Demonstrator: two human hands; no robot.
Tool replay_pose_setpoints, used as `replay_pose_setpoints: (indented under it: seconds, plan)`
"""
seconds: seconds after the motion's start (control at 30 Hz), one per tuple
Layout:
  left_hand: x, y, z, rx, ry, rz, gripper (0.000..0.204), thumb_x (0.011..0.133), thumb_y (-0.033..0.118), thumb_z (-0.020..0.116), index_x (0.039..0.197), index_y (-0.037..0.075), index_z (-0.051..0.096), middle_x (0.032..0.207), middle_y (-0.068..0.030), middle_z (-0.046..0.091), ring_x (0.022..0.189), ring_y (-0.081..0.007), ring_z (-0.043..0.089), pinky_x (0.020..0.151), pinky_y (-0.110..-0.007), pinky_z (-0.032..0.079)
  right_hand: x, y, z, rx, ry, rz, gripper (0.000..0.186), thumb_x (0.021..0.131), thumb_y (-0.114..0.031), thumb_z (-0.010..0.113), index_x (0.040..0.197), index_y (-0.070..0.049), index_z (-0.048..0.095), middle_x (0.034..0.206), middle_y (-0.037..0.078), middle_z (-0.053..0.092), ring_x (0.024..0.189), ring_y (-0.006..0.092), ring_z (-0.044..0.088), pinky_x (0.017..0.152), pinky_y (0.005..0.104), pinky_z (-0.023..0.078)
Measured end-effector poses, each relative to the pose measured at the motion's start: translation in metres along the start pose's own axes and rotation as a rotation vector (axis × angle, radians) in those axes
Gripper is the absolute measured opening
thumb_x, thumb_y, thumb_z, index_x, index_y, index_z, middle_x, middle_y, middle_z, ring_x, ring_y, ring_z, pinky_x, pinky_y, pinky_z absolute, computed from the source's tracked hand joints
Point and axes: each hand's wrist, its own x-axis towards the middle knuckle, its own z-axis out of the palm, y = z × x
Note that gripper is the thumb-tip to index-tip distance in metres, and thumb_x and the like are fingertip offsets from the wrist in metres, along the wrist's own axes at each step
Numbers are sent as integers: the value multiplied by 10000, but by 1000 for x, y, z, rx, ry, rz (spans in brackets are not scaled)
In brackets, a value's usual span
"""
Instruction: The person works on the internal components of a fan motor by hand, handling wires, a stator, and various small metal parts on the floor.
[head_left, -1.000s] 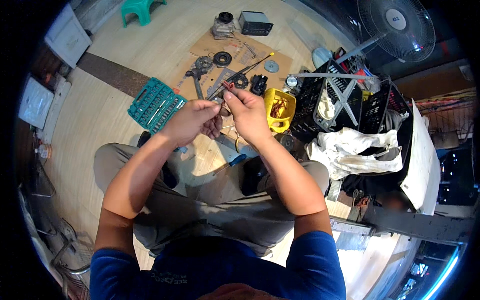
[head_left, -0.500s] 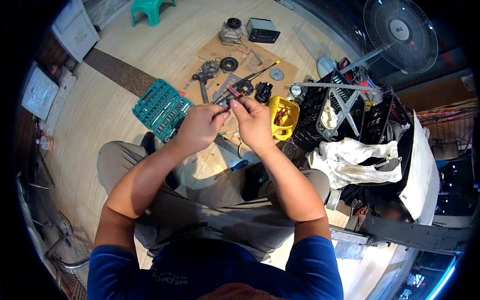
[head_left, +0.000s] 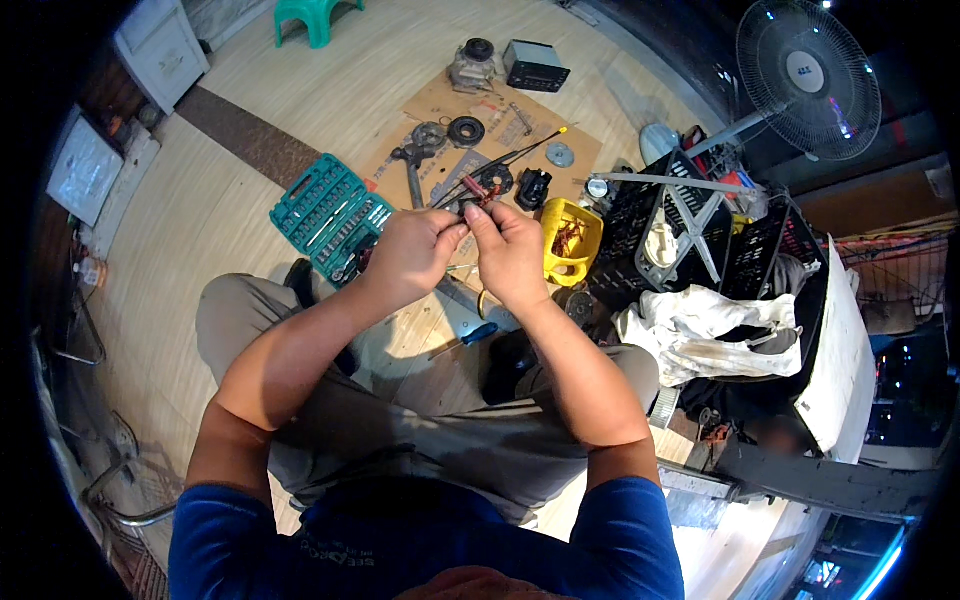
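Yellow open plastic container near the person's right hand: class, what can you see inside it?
The yellow container holds thin, reddish-brown, loosely tangled pieces; whatever lies directly beneath them is hidden.

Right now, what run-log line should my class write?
left hand and right hand: pinching small reddish part | right side: yellow tub, reddish pieces inside | left side: open green tool case

Item: blue shirt (head_left: 430,535), worn by the person; pale lettering on the front (inverted to the viewer, dim). Item: white fan hub (head_left: 803,72); small dark characters at centre, not clearly legible. Item: cardboard (head_left: 440,106) on the floor; printed characters, partly covered, too small to read.
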Motion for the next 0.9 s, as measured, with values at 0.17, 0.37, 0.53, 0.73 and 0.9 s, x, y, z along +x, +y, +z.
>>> replay_pose_setpoints:
  seconds: [0.17,0.37,0.53,0.73,0.9]
  plan:
    - [11,-13,-24,-57,-336,-171,209,867,191,623,884,-16,647,713,-211,596,673,-299,616,638,-391,459,1,-7,-7,-67,-104,-42,168,885,-138,625,824,18,641,622,138,566,562,146,496,556,314,430]
    - [14,-9,-30,-525,-305,-67,314,923,125,560,1185,-46,591,980,-41,668,814,-98,582,761,-264,479,2,1,-4,-44,-310,-166,164,881,-145,634,883,18,656,667,154,592,594,171,531,600,326,454]
    - [13,-12,-28,-601,-226,-339,211,912,93,590,1042,-61,653,885,-62,673,793,-79,582,720,-246,479,3,-5,-7,-30,-437,12,190,897,-174,648,937,10,671,732,70,646,701,79,541,647,276,463]
    - [9,-7,-21,-580,-21,-413,154,872,85,651,934,-56,663,802,-52,661,694,-79,566,634,-234,463,-7,-6,9,-554,-158,-453,168,875,-148,621,799,1,628,697,141,608,645,295,603,600,386,477]
    - [12,1,-12,-426,40,-445,150,870,88,661,917,-54,655,798,-52,660,685,-73,568,612,-235,461,-13,-4,12,-618,-80,-368,140,849,-138,625,785,-14,616,725,166,592,680,356,598,607,436,473]
